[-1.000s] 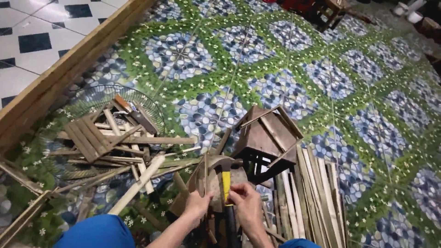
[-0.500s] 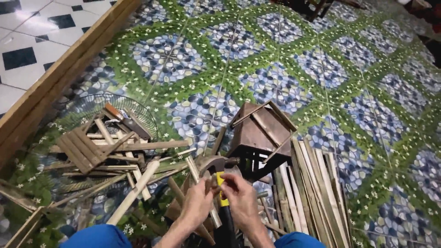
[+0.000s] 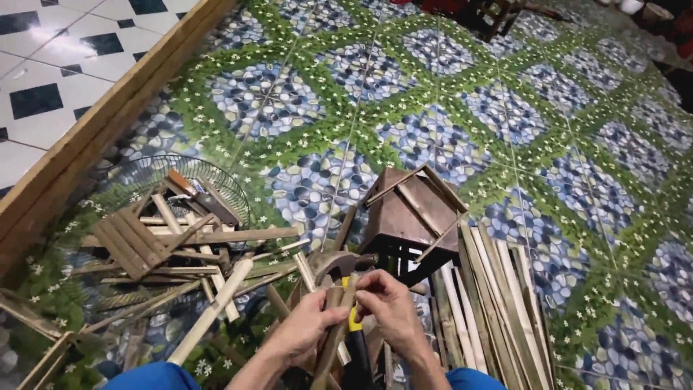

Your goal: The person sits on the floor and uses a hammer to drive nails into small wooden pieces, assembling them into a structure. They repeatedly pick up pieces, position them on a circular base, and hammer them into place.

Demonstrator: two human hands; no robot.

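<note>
My left hand [image 3: 307, 328] grips a thin bamboo stick [image 3: 333, 338] low in the middle of the view. My right hand [image 3: 386, 307] pinches the same stick near its upper end, fingers closed on it. Just behind the hands lies a claw hammer [image 3: 345, 266] with a yellow and black handle. A small brown wooden house-shaped model [image 3: 411, 209] stands on the floor right above the hands.
A pile of bamboo slats [image 3: 498, 303] lies to the right. Loose sticks and a small slatted wooden piece [image 3: 133, 242] lie to the left over a round wire fan guard [image 3: 155, 173]. A wooden beam [image 3: 108, 119] borders the patterned floor covering [image 3: 505, 115].
The view has shifted slightly. Both hands have drawn closer together on the stick, above the hammer handle.
</note>
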